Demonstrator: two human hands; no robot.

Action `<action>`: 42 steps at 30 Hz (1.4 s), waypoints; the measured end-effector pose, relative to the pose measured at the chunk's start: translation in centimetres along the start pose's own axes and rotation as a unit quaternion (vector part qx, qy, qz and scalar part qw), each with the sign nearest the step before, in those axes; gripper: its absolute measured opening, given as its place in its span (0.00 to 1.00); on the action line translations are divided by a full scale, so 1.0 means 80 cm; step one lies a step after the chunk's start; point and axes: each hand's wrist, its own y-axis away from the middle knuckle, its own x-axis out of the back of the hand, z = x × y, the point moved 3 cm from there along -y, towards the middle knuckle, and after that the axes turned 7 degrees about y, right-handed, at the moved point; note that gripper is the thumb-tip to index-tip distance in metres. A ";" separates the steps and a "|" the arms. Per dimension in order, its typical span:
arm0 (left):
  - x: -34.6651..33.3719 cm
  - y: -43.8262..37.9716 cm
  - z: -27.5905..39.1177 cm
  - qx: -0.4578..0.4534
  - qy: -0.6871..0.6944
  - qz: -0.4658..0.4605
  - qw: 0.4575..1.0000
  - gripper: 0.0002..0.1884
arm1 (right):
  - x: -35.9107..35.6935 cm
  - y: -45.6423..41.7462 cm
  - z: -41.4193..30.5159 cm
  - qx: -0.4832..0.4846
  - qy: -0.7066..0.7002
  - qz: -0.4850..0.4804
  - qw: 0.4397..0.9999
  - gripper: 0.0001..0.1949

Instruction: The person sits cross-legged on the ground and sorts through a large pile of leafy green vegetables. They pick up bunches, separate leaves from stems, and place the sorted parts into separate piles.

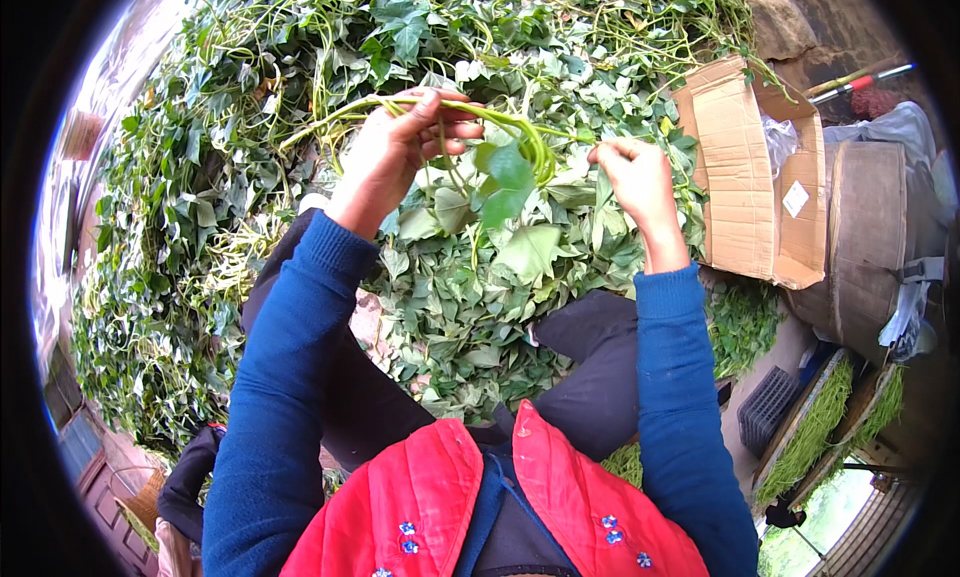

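Observation:
My left hand [409, 138] is closed around a bundle of long green vine stems [536, 145]. The stems arch to the right, and some broad leaves [510, 175] hang from them. One thin stem runs from the bundle to my right hand [641, 183], whose thumb and fingertips are drawn together beside its end. Whether they grip that stem or a leaf there is unclear. Beneath both hands lies a thick layer of loose green leaves [465, 314], reaching down between my legs.
Tangled leafy vines [172, 239] heap up ahead and leftward. At right stands an open cardboard box [739, 179] with clear plastic inside, near a large brown container [866, 224]. Lower right are a dark plastic crate [769, 412] and trays of green strands [814, 434]. A wicker basket [142, 498] sits lower left.

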 end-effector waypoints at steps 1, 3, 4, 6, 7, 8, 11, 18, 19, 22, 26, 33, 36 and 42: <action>-0.005 0.000 -0.004 -0.012 -0.033 -0.002 0.999 0.17 | -0.002 -0.006 0.008 -0.010 0.017 0.035 0.999 0.09; -0.016 0.002 -0.014 -0.005 -0.038 0.018 0.999 0.17 | -0.003 -0.013 0.016 -0.026 0.051 0.102 0.993 0.09; -0.017 0.002 -0.017 -0.012 -0.044 0.027 0.999 0.17 | -0.002 -0.013 0.014 -0.057 0.033 0.113 0.991 0.11; -0.021 0.002 -0.019 -0.033 -0.047 0.029 0.998 0.17 | -0.003 -0.017 0.020 -0.050 0.066 0.176 0.981 0.11; -0.012 0.003 -0.012 -0.060 -0.053 0.052 0.995 0.17 | 0.000 -0.021 0.023 -0.047 0.082 0.207 0.974 0.11; 0.001 0.003 -0.001 -0.087 -0.058 0.075 0.992 0.17 | 0.012 -0.025 0.032 -0.097 0.086 0.235 0.963 0.11; 0.008 0.005 0.015 -0.133 -0.052 0.116 0.983 0.15 | 0.032 -0.026 0.064 0.011 0.316 0.269 0.910 0.20; -0.011 0.018 -0.008 -0.167 -0.114 0.124 0.972 0.10 | -0.056 0.046 -0.101 0.161 -0.208 0.036 0.964 0.04; -0.013 0.017 -0.010 -0.183 -0.127 0.113 0.968 0.10 | -0.070 0.047 -0.094 0.094 -0.185 -0.002 0.978 0.05; -0.012 0.016 -0.006 -0.205 -0.122 0.112 0.965 0.11 | -0.085 0.045 -0.079 0.085 -0.017 -0.125 0.988 0.13; -0.003 0.017 -0.001 -0.195 -0.072 0.130 0.970 0.13 | -0.081 0.054 -0.091 0.101 0.098 -0.094 0.986 0.18; -0.003 0.016 -0.011 -0.128 -0.007 0.136 0.982 0.14 | -0.097 0.036 -0.060 -0.144 -0.359 -0.108 0.916 0.13; -0.001 0.013 -0.009 -0.153 -0.015 0.138 0.978 0.13 | -0.092 0.030 -0.053 -0.120 -0.467 -0.151 0.863 0.09; 0.019 0.009 0.007 -0.181 -0.027 0.144 0.973 0.14 | -0.068 0.038 -0.067 -0.102 -0.559 -0.267 0.778 0.08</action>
